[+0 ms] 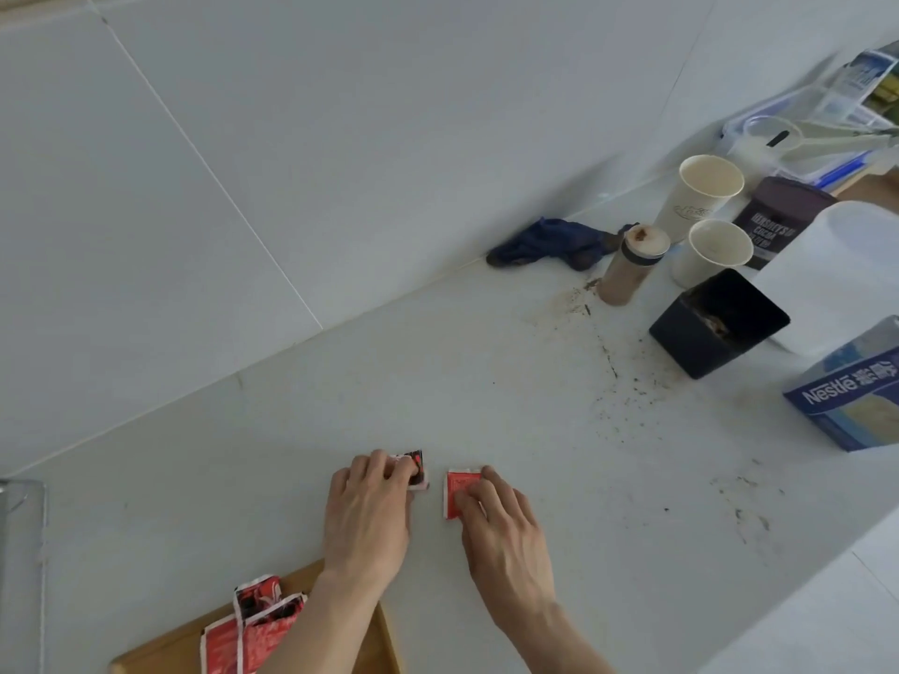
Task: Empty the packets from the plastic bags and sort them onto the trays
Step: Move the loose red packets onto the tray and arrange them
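Note:
On the white counter my left hand (370, 513) presses its fingertips on a small red-and-black packet (417, 467). Just to the right, my right hand (501, 522) has its fingers on a plain red packet (456, 488) that lies flat. Both packets stay on the counter surface, a small gap apart. At the bottom left a wooden tray (165, 649) holds several red-and-black packets (253, 629), partly covered by my left forearm. No plastic bag shows in view.
At the back right stand two paper cups (700, 197), a brown shaker bottle (627, 265), a dark cocoa tin (773, 221), a black square container (715, 328), a blue Nestle box (851, 396) and a blue cloth (549, 243). Brown powder is spilled over the counter (608, 362).

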The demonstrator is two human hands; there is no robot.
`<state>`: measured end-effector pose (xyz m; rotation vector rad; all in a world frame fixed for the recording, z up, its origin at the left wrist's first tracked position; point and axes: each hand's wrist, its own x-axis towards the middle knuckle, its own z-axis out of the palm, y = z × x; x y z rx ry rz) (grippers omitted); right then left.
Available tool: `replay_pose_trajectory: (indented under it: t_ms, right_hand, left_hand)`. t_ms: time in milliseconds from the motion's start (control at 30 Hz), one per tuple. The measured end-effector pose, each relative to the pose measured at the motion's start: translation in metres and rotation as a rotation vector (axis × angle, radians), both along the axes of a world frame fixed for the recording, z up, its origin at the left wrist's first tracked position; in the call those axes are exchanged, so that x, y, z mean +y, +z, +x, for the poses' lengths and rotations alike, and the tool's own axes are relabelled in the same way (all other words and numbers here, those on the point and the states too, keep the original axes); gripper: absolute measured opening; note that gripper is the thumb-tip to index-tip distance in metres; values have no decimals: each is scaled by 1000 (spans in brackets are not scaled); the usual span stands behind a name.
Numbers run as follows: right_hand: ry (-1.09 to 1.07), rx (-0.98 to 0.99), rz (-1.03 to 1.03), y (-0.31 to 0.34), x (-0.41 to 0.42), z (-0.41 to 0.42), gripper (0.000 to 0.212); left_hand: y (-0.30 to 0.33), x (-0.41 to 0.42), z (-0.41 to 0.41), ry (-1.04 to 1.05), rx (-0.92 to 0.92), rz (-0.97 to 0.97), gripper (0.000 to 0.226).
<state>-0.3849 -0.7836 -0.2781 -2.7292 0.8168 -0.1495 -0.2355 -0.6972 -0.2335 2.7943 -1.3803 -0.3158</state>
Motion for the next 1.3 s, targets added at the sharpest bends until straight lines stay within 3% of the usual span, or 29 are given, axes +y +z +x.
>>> replay_pose_trajectory:
  t_ms: [200, 267, 400, 467, 533, 700, 867, 1067, 1233, 1300]
  right_hand:
    - [-67, -98, 88, 1, 3, 0, 19]
    - [-85, -67, 113, 5, 5, 2, 28]
    - [-162, 25, 166, 18, 6, 15, 57]
    - [-213, 42, 187, 20, 5, 21, 61]
    - [-256, 52, 217, 23, 5, 25, 53]
    - [-386, 60, 461, 36, 30, 22, 6]
    - [-450, -177, 659, 52, 89, 26, 23]
    - [-385, -364, 532, 73, 159, 48, 23]
    - [-1, -86, 259, 45, 221, 29, 38]
    - [46, -23, 239, 39, 238, 20, 46]
  left_hand:
    - [4, 19, 5, 54, 28, 89, 38]
    - [10, 21, 4, 103, 85, 102, 38]
    - [17, 32, 3, 373, 334, -112, 40]
    - [25, 42, 3, 486, 464, -227, 40]
    - [35, 57, 6, 576, 569, -349, 42]
    - [62, 107, 19, 762, 696, -511, 38]
    - [64, 178, 23, 903, 822, -499, 21]
    - [53, 238, 27, 886, 762, -422, 23]
    - [51, 267, 20, 676, 592, -333, 40]
    - [50, 278, 16, 545, 474, -305, 43]
